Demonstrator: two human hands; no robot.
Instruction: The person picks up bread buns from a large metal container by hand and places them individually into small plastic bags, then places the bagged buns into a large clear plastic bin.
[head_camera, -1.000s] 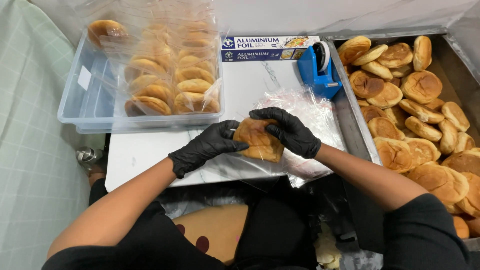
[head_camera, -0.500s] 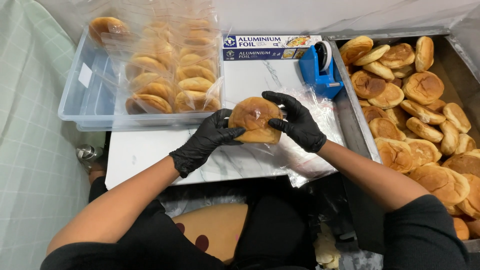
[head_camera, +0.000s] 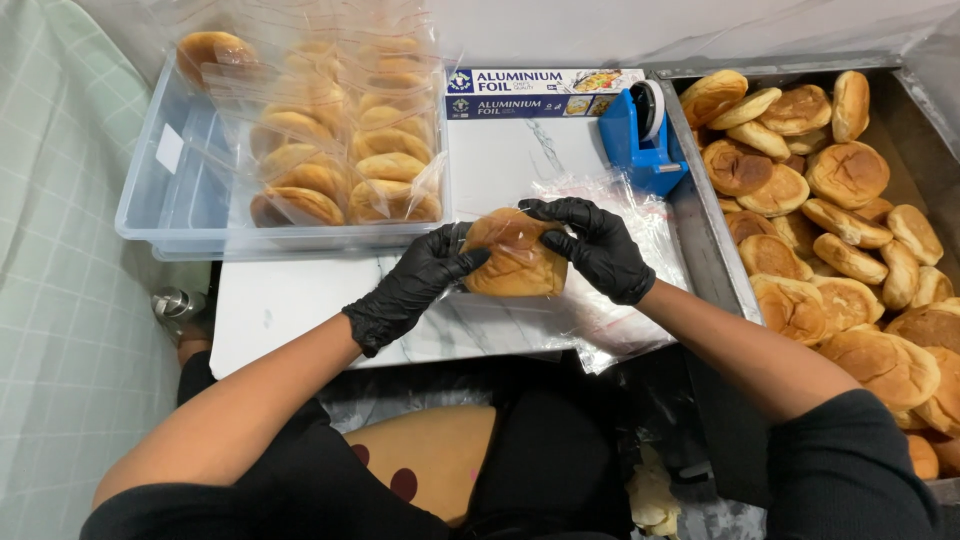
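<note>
Both my hands wear black gloves and hold one bagged bun (head_camera: 512, 255) just above the white marble board (head_camera: 300, 310). My left hand (head_camera: 415, 285) grips the bun's left end. My right hand (head_camera: 595, 245) closes over its right end, fingers on the clear plastic bag around it. A pile of loose clear bags (head_camera: 620, 300) lies under and to the right of the bun.
A clear plastic tub (head_camera: 160, 200) at the left holds several bagged buns (head_camera: 340, 150). A long foil box (head_camera: 540, 90) and a blue tape dispenser (head_camera: 645, 135) stand at the back. A metal tray (head_camera: 700, 210) at the right is heaped with unwrapped buns (head_camera: 830, 210).
The bun has been lifted a little away from me and turned in my hands; my right hand shifted over its right end and now pinches the bag.
</note>
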